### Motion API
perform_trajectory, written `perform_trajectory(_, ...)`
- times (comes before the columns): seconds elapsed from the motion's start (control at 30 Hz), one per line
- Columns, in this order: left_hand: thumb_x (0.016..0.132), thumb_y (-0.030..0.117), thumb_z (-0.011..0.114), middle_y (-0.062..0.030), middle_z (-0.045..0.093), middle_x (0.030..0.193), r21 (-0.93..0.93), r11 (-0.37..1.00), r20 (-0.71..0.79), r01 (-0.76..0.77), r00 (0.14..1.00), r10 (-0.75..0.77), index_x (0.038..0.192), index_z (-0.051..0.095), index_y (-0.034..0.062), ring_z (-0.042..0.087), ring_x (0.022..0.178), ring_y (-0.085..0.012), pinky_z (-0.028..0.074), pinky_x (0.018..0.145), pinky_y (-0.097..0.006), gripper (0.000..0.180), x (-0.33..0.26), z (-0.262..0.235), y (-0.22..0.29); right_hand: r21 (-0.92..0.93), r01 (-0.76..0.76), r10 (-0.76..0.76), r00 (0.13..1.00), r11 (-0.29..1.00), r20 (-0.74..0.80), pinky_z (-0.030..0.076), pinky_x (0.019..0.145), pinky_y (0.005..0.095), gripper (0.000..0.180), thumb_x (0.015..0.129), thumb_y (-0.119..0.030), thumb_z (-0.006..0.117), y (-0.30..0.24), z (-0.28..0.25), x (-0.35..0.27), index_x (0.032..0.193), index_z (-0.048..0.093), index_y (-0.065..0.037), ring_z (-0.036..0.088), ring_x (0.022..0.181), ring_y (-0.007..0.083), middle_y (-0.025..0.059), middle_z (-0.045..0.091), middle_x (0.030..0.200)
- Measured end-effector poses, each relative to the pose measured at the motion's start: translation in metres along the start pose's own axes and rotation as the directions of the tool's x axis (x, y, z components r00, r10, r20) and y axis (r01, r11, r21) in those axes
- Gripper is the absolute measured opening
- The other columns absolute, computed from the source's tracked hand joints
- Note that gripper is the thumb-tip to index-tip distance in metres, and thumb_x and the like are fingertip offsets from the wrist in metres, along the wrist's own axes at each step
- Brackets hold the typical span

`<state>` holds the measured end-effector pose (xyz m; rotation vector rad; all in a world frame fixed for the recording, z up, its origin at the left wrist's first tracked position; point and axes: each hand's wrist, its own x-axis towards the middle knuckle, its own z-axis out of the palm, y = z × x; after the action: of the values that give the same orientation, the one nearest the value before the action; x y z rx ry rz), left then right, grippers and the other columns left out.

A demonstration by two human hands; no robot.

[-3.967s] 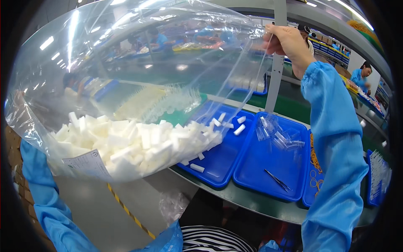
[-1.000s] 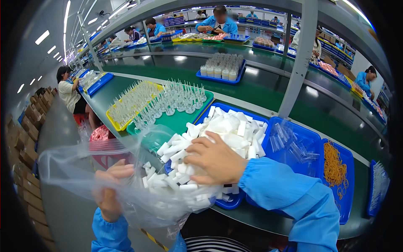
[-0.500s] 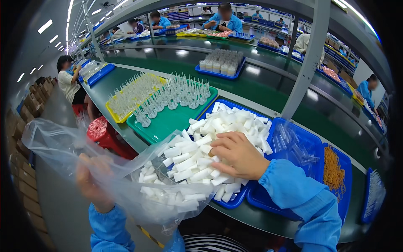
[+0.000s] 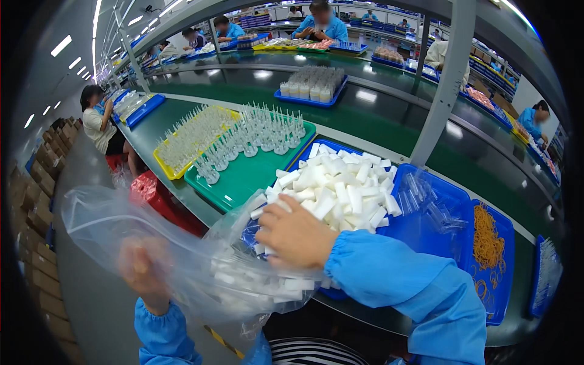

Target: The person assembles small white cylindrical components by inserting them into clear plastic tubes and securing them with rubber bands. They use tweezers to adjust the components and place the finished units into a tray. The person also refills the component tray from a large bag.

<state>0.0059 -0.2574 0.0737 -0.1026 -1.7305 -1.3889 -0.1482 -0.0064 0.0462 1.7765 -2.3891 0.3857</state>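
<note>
My left hand (image 4: 144, 274) grips a large clear plastic bag (image 4: 115, 225) held low at the left, off the table's front edge; the hand shows blurred through the film. Some white blocks still lie in the bag's mouth (image 4: 267, 283). My right hand (image 4: 296, 236) rests palm down, fingers spread, on the near edge of a heap of small white blocks (image 4: 337, 182). The heap fills a blue tray (image 4: 401, 225) at the table's front.
A green tray (image 4: 243, 173) and a yellow tray (image 4: 167, 170) of clear upright parts stand left of the heap. Clear tubes (image 4: 426, 204) and orange rubber bands (image 4: 486, 237) lie in blue trays to the right. A metal post (image 4: 441, 91) rises behind. Other workers sit along the benches.
The bag was held high and full of blocks; it has since been tipped out onto the blue tray. My left hand has pulled the bag left while my right hand pressed onto the heap.
</note>
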Motion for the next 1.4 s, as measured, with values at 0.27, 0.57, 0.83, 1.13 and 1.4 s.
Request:
perform_trajectory(0.27, 0.106, 0.029, 0.047, -0.0005, 0.044, 0.054, 0.093, 0.965, -0.158, 0.244, 0.961, -0.227, 0.077, 0.048, 0.0094, 0.041, 0.049, -0.0097, 0.037, 0.048, -0.025, 0.035, -0.029, -0.028, -0.03, -0.038, 0.011, -0.017, 0.986, 0.999, -0.163, 0.037, 0.106, 0.0456, 0.031, 0.077, -0.025, 0.073, 0.027, -0.019, -0.01, 0.104, 0.066, -0.011, 0.055, 0.114, 0.0255, 0.0063, 0.062, 0.109)
perform_trajectory(0.57, 0.103, 0.04, 0.053, -0.0054, 0.059, 0.122, -0.467, 0.847, -0.433, 0.254, 0.769, -0.47, 0.127, 0.056, 0.0051, 0.057, 0.108, -0.0171, 0.046, 0.093, -0.033, 0.042, -0.028, -0.028, -0.03, 0.104, -0.141, 0.162, 0.957, 0.985, -0.242, 0.038, 0.101, 0.0437, 0.04, 0.082, -0.031, 0.074, 0.036, -0.012, -0.011, 0.114, 0.065, -0.008, 0.054, 0.114, 0.0295, 0.0095, 0.062, 0.111)
perform_trajectory(0.83, 0.102, 0.037, 0.055, 0.0013, 0.055, 0.087, -0.372, 0.917, -0.22, 0.142, 0.946, -0.236, 0.112, 0.061, 0.0086, 0.056, 0.084, -0.0123, 0.047, 0.075, -0.029, 0.031, -0.036, -0.068, -0.027, 0.203, 0.256, -0.235, 0.964, 0.945, -0.121, 0.036, 0.107, 0.0454, 0.048, 0.082, -0.036, 0.075, -0.032, -0.009, 0.015, 0.12, 0.061, -0.01, 0.051, 0.122, 0.0291, 0.0109, 0.06, 0.122)
perform_trajectory(1.13, 0.104, 0.031, 0.055, 0.0085, 0.033, 0.061, -0.164, 0.97, -0.407, 0.179, 0.884, -0.232, 0.07, 0.04, 0.0184, 0.032, 0.054, -0.0034, 0.025, 0.051, -0.022, 0.039, -0.028, -0.054, 0.018, -0.164, 0.253, -0.264, 0.963, 0.953, -0.045, 0.033, 0.111, 0.0493, 0.018, 0.077, -0.024, 0.067, -0.014, 0.003, 0.005, 0.09, 0.069, -0.011, 0.056, 0.113, 0.0238, 0.0049, 0.062, 0.103)
perform_trajectory(1.4, 0.103, 0.031, 0.056, 0.0099, 0.021, 0.065, -0.185, 0.968, -0.574, 0.171, 0.781, -0.247, 0.07, 0.034, 0.0223, 0.024, 0.057, -0.0023, 0.02, 0.052, -0.024, 0.04, -0.024, -0.062, 0.002, -0.126, 0.081, -0.107, 0.97, 0.989, -0.219, 0.038, 0.106, 0.0455, 0.018, 0.077, -0.016, 0.069, 0.014, -0.005, -0.005, 0.094, 0.066, -0.01, 0.058, 0.109, 0.025, 0.0067, 0.062, 0.1)
